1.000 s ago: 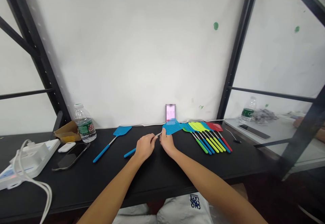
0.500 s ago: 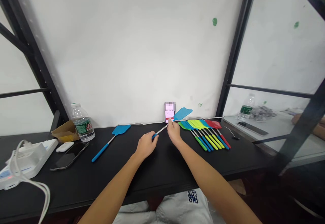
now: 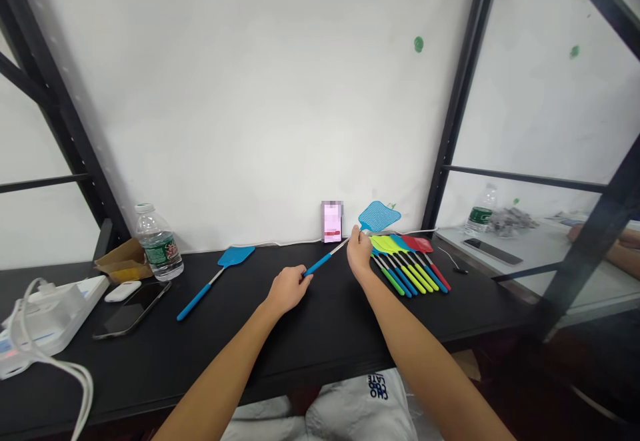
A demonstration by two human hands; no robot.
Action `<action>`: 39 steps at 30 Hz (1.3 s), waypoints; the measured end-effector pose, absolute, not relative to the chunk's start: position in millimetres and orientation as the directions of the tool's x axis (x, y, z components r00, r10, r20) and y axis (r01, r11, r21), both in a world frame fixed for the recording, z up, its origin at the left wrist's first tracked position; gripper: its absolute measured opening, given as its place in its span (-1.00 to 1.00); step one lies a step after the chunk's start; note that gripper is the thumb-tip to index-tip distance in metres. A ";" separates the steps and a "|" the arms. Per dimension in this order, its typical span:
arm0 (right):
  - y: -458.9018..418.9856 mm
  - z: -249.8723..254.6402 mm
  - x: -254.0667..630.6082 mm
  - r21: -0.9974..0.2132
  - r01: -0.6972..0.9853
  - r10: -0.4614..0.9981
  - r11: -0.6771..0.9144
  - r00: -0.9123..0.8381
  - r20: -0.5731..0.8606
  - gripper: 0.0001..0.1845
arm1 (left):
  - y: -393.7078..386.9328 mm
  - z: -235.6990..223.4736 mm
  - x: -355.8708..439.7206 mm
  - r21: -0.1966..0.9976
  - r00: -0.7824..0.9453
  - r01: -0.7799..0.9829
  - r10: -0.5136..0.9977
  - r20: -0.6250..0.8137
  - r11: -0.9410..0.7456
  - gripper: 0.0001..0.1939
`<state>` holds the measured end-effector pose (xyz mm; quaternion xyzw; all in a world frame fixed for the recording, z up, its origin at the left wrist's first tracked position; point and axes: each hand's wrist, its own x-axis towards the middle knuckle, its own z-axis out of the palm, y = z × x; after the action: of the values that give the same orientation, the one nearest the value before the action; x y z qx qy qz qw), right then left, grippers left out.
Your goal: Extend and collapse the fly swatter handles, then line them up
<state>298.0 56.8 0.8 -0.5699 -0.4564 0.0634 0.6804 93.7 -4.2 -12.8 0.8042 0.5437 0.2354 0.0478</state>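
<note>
We've moved R hand twd 2 o'clock from L hand, both grips closed on long-handled blue mesh flyswatter, prob. extending it.

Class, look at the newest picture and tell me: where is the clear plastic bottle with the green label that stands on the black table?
In the head view, the bottle stands on the person's left, beside the open cardboard box, just behind the dark phone.
</note>
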 end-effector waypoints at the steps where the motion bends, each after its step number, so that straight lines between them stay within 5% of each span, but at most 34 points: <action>1: 54.6 1.1 295.4 -0.819 0.457 0.606 0.347 0.557 0.567 -0.47 | -3.9 -13.6 93.8 0.325 0.303 0.854 0.897 0.322 -0.406 -0.71; 19: 32.2 -10.7 252.6 -0.641 0.611 0.704 0.465 0.184 0.686 -0.55 | -4.9 -18.4 100.9 0.317 0.465 0.791 0.851 0.244 -0.523 -0.55; 28: 7.0 -12.5 224.7 -0.517 0.618 0.711 0.593 -0.100 0.696 -0.59 | -5.2 -17.4 99.6 0.353 0.463 0.777 0.853 0.239 -0.521 -0.74; 39: 9.2 -14.2 225.5 -0.590 0.606 0.788 0.534 -0.104 0.607 -0.63 | -4.0 -17.9 99.6 0.313 0.439 0.811 0.868 0.231 -0.493 -0.82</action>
<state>225.5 9.2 -14.2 -0.4729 -0.7367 0.0961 0.4738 99.6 -4.0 -17.9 0.8446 0.4972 0.1825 0.0781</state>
